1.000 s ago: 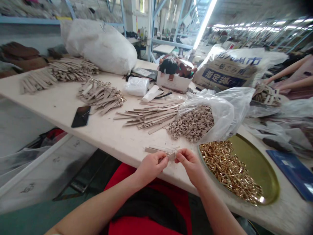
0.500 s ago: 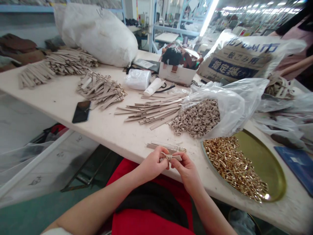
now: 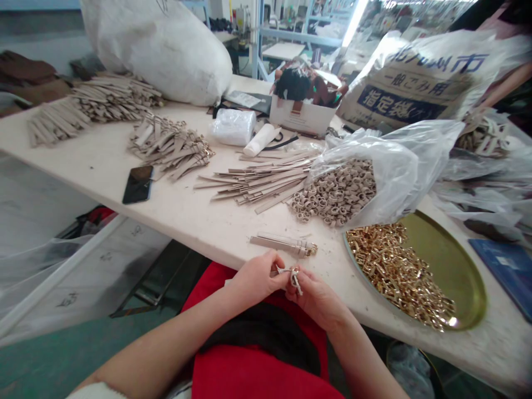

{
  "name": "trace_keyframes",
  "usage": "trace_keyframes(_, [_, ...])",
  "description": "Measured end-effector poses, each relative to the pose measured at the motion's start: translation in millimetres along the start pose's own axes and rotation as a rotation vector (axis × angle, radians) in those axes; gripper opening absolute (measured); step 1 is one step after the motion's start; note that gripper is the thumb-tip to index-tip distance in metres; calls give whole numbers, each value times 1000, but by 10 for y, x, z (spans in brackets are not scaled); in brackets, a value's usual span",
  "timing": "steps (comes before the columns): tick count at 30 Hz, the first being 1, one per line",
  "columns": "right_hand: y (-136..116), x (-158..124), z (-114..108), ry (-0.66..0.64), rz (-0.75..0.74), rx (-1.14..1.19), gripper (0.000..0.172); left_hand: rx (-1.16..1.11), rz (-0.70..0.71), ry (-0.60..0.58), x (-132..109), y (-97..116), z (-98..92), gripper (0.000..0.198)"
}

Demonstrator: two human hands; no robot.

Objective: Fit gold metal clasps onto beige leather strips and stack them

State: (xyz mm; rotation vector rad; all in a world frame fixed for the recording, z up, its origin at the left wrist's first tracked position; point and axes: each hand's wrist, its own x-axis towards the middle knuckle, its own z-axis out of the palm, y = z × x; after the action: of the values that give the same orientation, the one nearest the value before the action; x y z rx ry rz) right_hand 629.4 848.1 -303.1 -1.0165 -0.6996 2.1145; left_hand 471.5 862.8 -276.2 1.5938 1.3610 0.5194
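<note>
My left hand point(image 3: 255, 277) and my right hand point(image 3: 316, 296) meet at the near table edge, both pinched on one small beige strap piece with a metal ring point(image 3: 292, 275). Just beyond them on the table lie a few finished beige straps point(image 3: 282, 244). A round gold tray point(image 3: 453, 271) on the right holds a heap of gold metal buckles point(image 3: 394, 274). A clear plastic bag point(image 3: 399, 166) spills several small beige loops point(image 3: 336, 194). A loose pile of long beige strips point(image 3: 261, 180) lies in the middle.
A black phone point(image 3: 138, 184) lies at the left. Further back are more strap piles point(image 3: 166, 145), a white sack point(image 3: 162, 44), a printed bag point(image 3: 419, 83), a white box point(image 3: 301, 116) and a white tube point(image 3: 260, 141). A blue book point(image 3: 505, 266) sits at the right edge.
My hands have drawn back from above the table to its near edge, turning the strap piece. The view has tilted down and moved slightly closer.
</note>
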Motion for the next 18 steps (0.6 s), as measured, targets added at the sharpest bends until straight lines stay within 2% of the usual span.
trace_keyframes(2, [-3,-20,-6,23,-39,-24,27,-28,11,-14,-21,2,-3,25])
trace_keyframes(4, [-5,-30,-9,95,-141,-112,29,-99,17,-43,-52,12,-17,24])
trace_keyframes(8, [25,-20,-18,389,-383,-481,27,-230,21,-100,-118,50,-54,20])
trace_keyframes(10, [48,-14,-31,486,-457,-615,24,-250,15,-102,-132,62,-53,18])
trace_keyframes(12, [60,-19,-51,482,-462,-691,23,-248,3,-101,-126,60,-33,17])
trace_keyframes(14, [62,-36,-74,395,-413,-752,21,-254,-10,-123,-106,39,-2,18])
trace_keyframes(16, [66,-55,-96,313,-379,-810,18,-306,-45,-190,-75,2,22,22])
trace_keyframes(18, [87,-61,-113,317,-398,-863,17,-399,-119,-280,-42,-43,29,27])
